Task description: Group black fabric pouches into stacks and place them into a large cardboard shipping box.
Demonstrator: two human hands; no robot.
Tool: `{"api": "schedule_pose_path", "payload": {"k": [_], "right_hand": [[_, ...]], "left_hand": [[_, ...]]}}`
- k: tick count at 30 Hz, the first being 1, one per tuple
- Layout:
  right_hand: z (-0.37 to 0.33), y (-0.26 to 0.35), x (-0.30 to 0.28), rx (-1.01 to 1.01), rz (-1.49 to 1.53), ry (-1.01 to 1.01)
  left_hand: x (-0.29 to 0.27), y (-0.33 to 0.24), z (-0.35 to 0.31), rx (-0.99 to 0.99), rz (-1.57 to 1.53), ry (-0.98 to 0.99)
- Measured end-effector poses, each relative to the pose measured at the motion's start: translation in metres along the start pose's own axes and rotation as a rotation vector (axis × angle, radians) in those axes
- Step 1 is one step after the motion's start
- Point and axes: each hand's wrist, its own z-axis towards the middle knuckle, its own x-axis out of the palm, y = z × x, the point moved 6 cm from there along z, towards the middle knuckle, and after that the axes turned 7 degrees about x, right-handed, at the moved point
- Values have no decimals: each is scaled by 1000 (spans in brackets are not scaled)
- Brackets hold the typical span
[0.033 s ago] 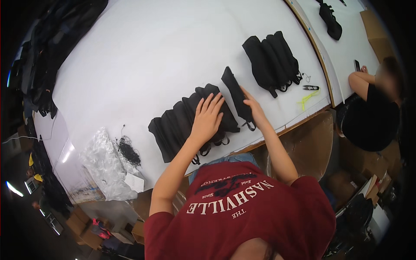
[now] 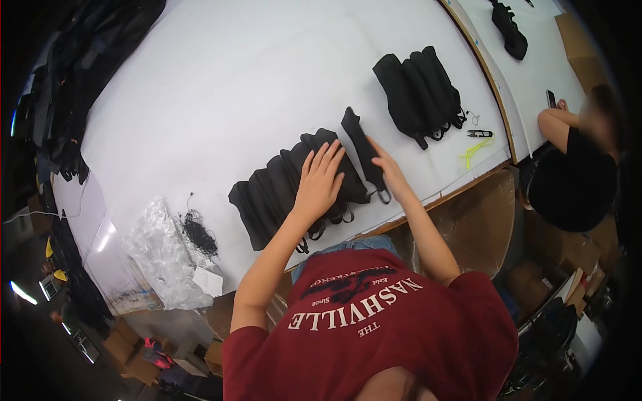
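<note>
A row of several black fabric pouches [image 2: 267, 194] lies overlapping on the white table, with small loops at the ends nearest me. My left hand [image 2: 319, 180] rests flat on the right part of this row, fingers spread. Just right of the row, a single black fabric pouch [image 2: 362, 148] is tipped onto its edge, its loop toward me. My right hand [image 2: 391, 172] holds it by its right side; some of those fingers are hidden. Farther right lies a second group of black pouches [image 2: 418, 93], touched by neither hand.
Thread snips [image 2: 479, 134] and a yellow strip [image 2: 473, 152] lie near the table's right edge. On the left are crumpled clear plastic [image 2: 160, 254], a black cord tangle [image 2: 198, 235] and a white card [image 2: 208, 282]. A person [image 2: 572, 167] sits at the adjoining table.
The single pouch has turned more onto its edge and looks narrower, its far end slightly lower. My right hand has shifted slightly left; my left hand stays put.
</note>
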Motion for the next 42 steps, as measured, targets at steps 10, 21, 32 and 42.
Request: {"api": "schedule_pose_path", "payload": {"k": [10, 21, 32, 42], "right_hand": [[-8, -36, -34, 261, 546, -161], [-11, -7, -45, 313, 667, -84], [14, -27, -37, 334, 951, 22], [36, 1, 6, 288, 1181, 302]], "left_hand": [[-1, -16, 6, 94, 69, -1], [4, -25, 42, 173, 183, 49], [8, -17, 52, 160, 5, -13], [-11, -21, 23, 241, -113, 158]]}}
